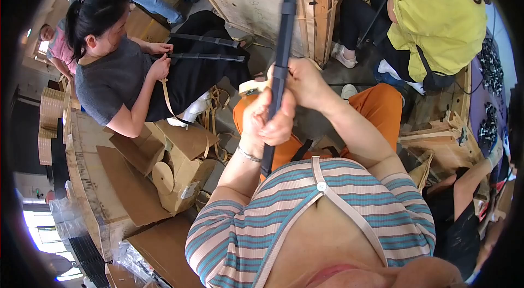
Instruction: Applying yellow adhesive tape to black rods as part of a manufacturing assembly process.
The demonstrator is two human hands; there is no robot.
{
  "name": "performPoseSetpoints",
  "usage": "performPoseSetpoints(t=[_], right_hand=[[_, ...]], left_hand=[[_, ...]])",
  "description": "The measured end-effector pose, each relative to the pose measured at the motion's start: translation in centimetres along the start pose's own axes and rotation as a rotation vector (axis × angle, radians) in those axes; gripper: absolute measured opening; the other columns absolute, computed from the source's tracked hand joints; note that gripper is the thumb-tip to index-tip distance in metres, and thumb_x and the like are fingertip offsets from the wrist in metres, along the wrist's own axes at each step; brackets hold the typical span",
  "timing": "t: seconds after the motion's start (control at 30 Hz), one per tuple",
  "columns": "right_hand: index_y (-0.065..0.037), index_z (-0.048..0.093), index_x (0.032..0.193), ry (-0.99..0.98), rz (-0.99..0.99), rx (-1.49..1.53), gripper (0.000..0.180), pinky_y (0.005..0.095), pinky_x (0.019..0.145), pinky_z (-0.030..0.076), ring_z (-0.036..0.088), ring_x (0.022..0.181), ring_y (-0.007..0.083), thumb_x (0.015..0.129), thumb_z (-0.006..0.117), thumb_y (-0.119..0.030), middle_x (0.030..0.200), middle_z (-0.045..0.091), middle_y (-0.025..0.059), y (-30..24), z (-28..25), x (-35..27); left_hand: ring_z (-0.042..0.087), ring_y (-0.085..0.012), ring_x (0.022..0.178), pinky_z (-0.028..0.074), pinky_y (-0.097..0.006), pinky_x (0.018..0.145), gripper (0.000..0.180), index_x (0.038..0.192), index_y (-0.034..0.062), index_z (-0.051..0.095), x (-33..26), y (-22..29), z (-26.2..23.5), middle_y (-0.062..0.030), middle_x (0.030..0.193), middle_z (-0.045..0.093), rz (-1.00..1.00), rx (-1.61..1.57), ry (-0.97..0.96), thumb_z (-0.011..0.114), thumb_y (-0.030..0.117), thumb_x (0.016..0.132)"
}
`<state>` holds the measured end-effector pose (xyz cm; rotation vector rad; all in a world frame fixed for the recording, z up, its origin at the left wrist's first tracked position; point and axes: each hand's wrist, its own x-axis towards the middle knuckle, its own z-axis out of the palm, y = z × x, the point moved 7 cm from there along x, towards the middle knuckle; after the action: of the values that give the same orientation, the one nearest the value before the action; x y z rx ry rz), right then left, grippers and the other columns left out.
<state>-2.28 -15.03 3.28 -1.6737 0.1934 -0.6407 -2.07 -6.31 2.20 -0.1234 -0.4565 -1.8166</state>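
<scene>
A long, narrow black strip (284, 31) with raised bands along it runs steeply up past the top of the view. My left hand (267, 119) is closed round its lower part, and the strip's lower end sticks out below by my wrist. Higher up, my right hand (305, 83) is closed at the strip from the right; its fingertips are partly hidden behind it. A loop of cream-coloured tape (250, 87) shows just left of the strip, between my two hands. Whether a finger pinches this tape, I cannot make out.
Beside me on the left, a seated co-worker (117, 64) holds two similar black strips (207, 58). An opened cardboard box (188, 171) stands near my left arm. A large wooden crate (262, 7) stands ahead. Another person in yellow (436, 26) sits at the right.
</scene>
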Motion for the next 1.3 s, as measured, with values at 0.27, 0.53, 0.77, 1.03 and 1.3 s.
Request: performPoseSetpoints(t=[0.27, 0.53, 0.77, 1.03, 1.3], right_hand=[[0.001, 0.052, 0.108, -0.104, 0.031, 0.534, 0.031, 0.0185, 0.056, 0.032, 0.041, 0.062, 0.0036, 0.088, 0.043, -0.022, 0.074, 0.05, -0.0024, -1.4, -3.2, 0.0], [-0.002, 0.056, 0.104, -0.055, 0.022, 0.199, 0.026, 0.0195, 0.059, 0.037, 0.046, 0.071, 0.0048, 0.088, 0.053, -0.023, 0.077, 0.05, -0.0019, -5.4, -0.9, 0.7], [-0.002, 0.05, 0.109, -0.072, 0.013, 0.38, 0.031, 0.0146, 0.045, 0.022, 0.034, 0.054, -0.0001, 0.088, 0.054, -0.024, 0.066, 0.042, -0.0069, -2.2, -1.6, -1.3], [0.001, 0.048, 0.112, -0.059, -0.017, 0.316, 0.036, 0.0143, 0.045, 0.023, 0.033, 0.051, -0.0001, 0.088, 0.056, -0.024, 0.065, 0.042, -0.0059, -3.1, -2.0, -1.6], [0.006, 0.044, 0.12, -0.042, -0.042, 0.399, 0.051, 0.0141, 0.041, 0.024, 0.035, 0.053, 0.002, 0.086, 0.054, -0.03, 0.067, 0.043, -0.0042, -3.5, -2.6, -0.6]], left_hand=[[0.03, -0.0083, 0.027, 0.025, -0.02, 0.024, 0.037, 0.086, -0.0032, 0.038, 2.3, -0.2, 1.3, -0.0052, 0.046, 0.04, -0.061, -0.132, -0.115, 0.034, 0.033, 0.095], [0.029, -0.0084, 0.029, 0.024, -0.02, 0.026, 0.04, 0.097, 0.0014, 0.046, 0.3, 1.2, 0.2, -0.0022, 0.047, 0.038, -0.054, -0.115, -0.111, 0.041, 0.041, 0.092], [0.034, -0.0073, 0.031, 0.03, -0.018, 0.026, 0.034, 0.094, 0.0002, 0.043, 0.6, -1.5, 0.2, -0.0037, 0.049, 0.039, -0.094, -0.418, -0.176, 0.044, 0.034, 0.092], [0.031, -0.0072, 0.032, 0.033, -0.019, 0.027, 0.031, 0.094, -0.0011, 0.042, 1.2, -2.2, 0.6, -0.0039, 0.053, 0.037, -0.1, -0.588, -0.317, 0.042, 0.03, 0.094], [0.032, -0.0083, 0.033, 0.028, -0.02, 0.025, 0.041, 0.099, -0.0006, 0.046, 2.1, -0.4, 0.2, -0.005, 0.053, 0.039, -0.107, -0.331, -0.096, 0.033, 0.038, 0.094]])
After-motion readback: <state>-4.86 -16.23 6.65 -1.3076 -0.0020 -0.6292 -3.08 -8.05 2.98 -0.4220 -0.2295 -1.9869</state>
